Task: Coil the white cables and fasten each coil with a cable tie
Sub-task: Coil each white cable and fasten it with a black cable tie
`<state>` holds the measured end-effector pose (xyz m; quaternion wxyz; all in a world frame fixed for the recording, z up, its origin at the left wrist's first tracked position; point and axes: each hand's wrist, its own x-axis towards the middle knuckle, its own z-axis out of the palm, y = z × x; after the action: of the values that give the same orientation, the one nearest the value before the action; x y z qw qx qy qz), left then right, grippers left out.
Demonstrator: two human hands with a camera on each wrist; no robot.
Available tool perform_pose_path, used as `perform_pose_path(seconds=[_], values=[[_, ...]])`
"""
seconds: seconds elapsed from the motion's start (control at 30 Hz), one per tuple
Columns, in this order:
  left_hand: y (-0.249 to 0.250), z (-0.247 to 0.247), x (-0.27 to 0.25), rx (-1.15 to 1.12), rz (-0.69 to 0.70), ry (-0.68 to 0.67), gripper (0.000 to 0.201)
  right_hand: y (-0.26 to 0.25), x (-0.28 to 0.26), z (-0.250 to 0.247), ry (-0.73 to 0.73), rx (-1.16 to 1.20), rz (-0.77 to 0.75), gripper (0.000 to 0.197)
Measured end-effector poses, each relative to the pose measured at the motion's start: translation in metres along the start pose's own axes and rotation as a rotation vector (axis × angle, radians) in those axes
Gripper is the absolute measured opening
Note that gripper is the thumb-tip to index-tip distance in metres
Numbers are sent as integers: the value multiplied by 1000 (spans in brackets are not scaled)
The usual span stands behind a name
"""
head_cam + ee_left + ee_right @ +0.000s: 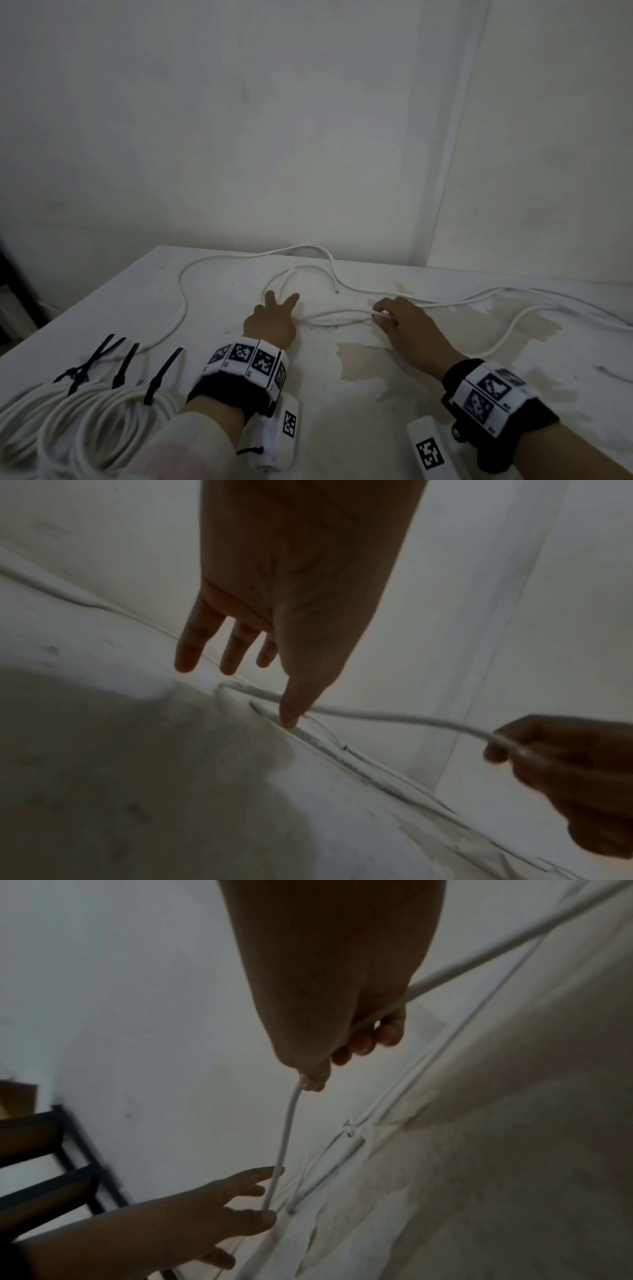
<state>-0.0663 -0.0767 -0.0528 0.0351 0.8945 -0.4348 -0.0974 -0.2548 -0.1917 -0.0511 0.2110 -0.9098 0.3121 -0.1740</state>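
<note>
right grip [399, 318] pinches loose white cable [337, 314] | left grip [270, 322] spread open | 3 tied coils [85, 411]

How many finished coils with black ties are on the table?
3, side by side at the near-left table corner: left coil, middle coil, right coil. Black cable ties stick up from them. The frame edge crops them, so more may be hidden.

The white cable [342, 313] looks smooth, plastic-sheathed; the table [359, 394] matt white, stained and scuffed; the cable ties [161, 373] black plastic; the wall [274, 137] matt.
</note>
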Motion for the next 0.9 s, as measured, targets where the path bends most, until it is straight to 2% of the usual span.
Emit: perform_pose_path(seconds=[0.1, 0.2, 0.37, 0.53, 0.73, 0.8, 0.9], values=[[3, -1, 2, 54, 24, 34, 36, -8, -8, -10, 76, 76, -164, 19], [-5, -1, 6, 111, 23, 73, 34, -7, -13, -26, 189, 116, -227, 22], [-32, -8, 1, 9, 20, 207, 35, 22, -16, -54, 293, 77, -107, 19], [-50, -23, -9, -13, 11, 234, 38, 47, -23, -74, 331, 59, 44, 21], [-65, -33, -23, -64, -22, 284, 29, 76, -29, -93, 382, -27, 236, 18], [-67, -39, -28, -104, -6, 322, 32, 85, -32, -99, 328, -85, 334, 17], [-56, -46, -40, -285, 74, 376, 36, 91, -37, -95, 139, -257, 395, 11]])
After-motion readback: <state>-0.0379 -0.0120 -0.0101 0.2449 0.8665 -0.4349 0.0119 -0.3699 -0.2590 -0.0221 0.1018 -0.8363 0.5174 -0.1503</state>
